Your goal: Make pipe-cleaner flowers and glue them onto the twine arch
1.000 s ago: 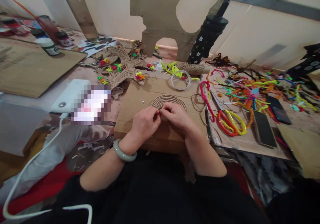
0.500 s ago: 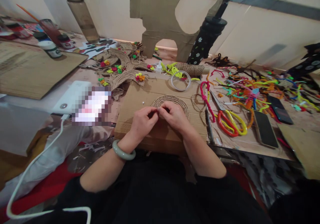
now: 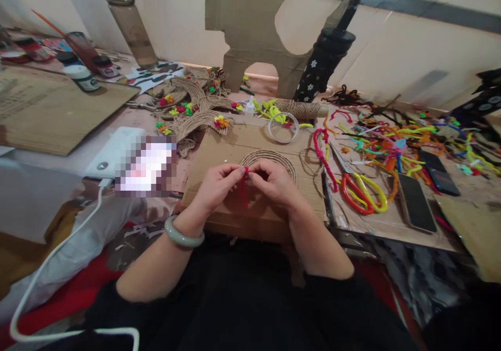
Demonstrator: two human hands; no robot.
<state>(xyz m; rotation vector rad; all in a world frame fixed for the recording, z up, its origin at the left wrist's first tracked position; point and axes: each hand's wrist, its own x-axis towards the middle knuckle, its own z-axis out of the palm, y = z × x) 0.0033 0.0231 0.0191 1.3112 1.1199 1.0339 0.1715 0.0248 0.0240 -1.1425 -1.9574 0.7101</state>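
Note:
My left hand point(image 3: 219, 186) and my right hand point(image 3: 274, 184) meet over a piece of cardboard point(image 3: 219, 152), fingertips pinched together. Between them is a red pipe cleaner point(image 3: 245, 191), its loose end hanging down and its upper part bent at the fingertips. Both hands grip it. Just behind the hands lies a coil of brown twine point(image 3: 270, 155) on the cardboard, partly covered by my right hand. A tape ring point(image 3: 283, 127) stands near the cardboard's far edge. To the right rests a twisted pink pipe cleaner point(image 3: 324, 158).
Scissors point(image 3: 358, 194) with red and yellow handles and a dark phone point(image 3: 415, 202) lie at right, below a heap of coloured pipe cleaners point(image 3: 391, 142). Twine pieces with coloured knots point(image 3: 203, 124) fill the back left. A white power bank point(image 3: 113, 150) and water bottle point(image 3: 131, 27) stand farther left.
The red pipe cleaner, hidden by the fingers before, now shows hanging between the hands. My left hand has shifted slightly left and turned; my right hand stays nearly in place.

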